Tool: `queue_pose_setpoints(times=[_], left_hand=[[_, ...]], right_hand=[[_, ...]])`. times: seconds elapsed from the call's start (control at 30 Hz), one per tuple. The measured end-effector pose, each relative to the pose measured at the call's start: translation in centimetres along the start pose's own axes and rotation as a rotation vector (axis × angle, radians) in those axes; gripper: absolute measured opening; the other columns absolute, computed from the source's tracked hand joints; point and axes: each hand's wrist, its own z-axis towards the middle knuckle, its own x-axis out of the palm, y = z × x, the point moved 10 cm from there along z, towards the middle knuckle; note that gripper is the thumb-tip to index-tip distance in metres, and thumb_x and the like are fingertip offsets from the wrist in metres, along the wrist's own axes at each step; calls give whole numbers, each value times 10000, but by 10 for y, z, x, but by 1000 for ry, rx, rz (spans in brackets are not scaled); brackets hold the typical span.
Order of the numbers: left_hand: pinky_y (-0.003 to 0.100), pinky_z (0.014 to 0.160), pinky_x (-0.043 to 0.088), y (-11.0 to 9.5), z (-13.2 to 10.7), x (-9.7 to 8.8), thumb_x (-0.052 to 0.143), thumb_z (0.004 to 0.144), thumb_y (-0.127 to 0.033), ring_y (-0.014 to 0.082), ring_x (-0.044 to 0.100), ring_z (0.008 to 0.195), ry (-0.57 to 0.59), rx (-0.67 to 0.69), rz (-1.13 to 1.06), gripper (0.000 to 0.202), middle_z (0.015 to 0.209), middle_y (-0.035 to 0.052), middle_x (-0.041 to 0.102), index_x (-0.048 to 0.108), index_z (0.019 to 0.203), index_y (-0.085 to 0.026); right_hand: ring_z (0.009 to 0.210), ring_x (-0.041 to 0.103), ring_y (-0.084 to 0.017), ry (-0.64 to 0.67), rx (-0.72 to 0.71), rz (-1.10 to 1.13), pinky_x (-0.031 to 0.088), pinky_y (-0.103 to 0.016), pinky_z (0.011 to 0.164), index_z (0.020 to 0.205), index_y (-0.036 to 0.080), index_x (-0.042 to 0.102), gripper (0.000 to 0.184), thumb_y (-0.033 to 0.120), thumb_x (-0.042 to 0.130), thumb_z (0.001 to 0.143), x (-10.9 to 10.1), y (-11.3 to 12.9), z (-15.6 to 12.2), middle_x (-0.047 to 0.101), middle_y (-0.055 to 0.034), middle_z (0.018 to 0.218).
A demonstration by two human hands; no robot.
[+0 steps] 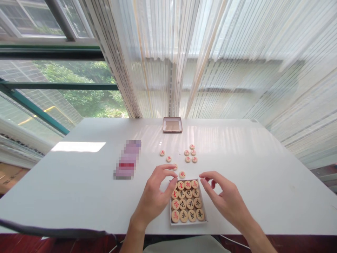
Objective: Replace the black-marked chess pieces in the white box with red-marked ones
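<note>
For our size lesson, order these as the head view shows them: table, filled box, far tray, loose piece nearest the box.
Table
Filled box
Far tray
Loose piece
Distance leaves true box-tray order unsure.

- my one view looks from my head, forward and down across the white, flat table (250,168)
- my bare left hand (158,188) and bare right hand (223,191) show near, low in frame
- the pale, striped, sheer curtain (231,45) hangs farther off
</note>
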Motion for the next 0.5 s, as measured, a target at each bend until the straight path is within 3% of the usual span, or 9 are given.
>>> queue_pose_setpoints(times=[0.1,0.2,0.3,0.37,0.5], left_hand=[[395,1056,494,-20,35,-5,603,974,-237,223,627,1185,-35,91,-24,84,1199,63,687,673,1020,-239],[362,988,529,-18,76,-6,579,992,-295,213,655,1127,-35,110,-38,128,1171,62,710,680,1028,-225],[350,966,536,12,119,-3,537,1004,-352,204,685,1057,3,16,37,205,1119,51,739,689,1045,-220],[340,934,549,38,139,-3,502,1007,-383,204,696,1031,25,-61,87,254,1106,54,748,690,1043,-215],[343,867,564,69,152,-2,541,959,-398,223,707,979,88,-99,145,250,1063,57,759,710,999,-217]], right_hand=[[765,629,-192,-36,-24,-32,515,-247,482,1068,276,704,212,429,587,979,-16,-4,17,746,-46,1012],[777,654,-199,-85,-48,-41,545,-278,552,1037,264,719,226,446,609,960,-30,-10,43,757,-47,1023],[879,699,-219,-98,-66,6,577,-333,745,1023,248,729,233,439,616,953,-35,-22,74,764,-53,1042],[905,711,-227,-114,-46,33,572,-345,779,1013,244,729,231,437,625,939,-36,-39,93,768,-50,1029],[841,721,-231,-163,-6,47,570,-362,753,1005,225,721,249,435,613,927,-32,-74,118,768,-66,993]])
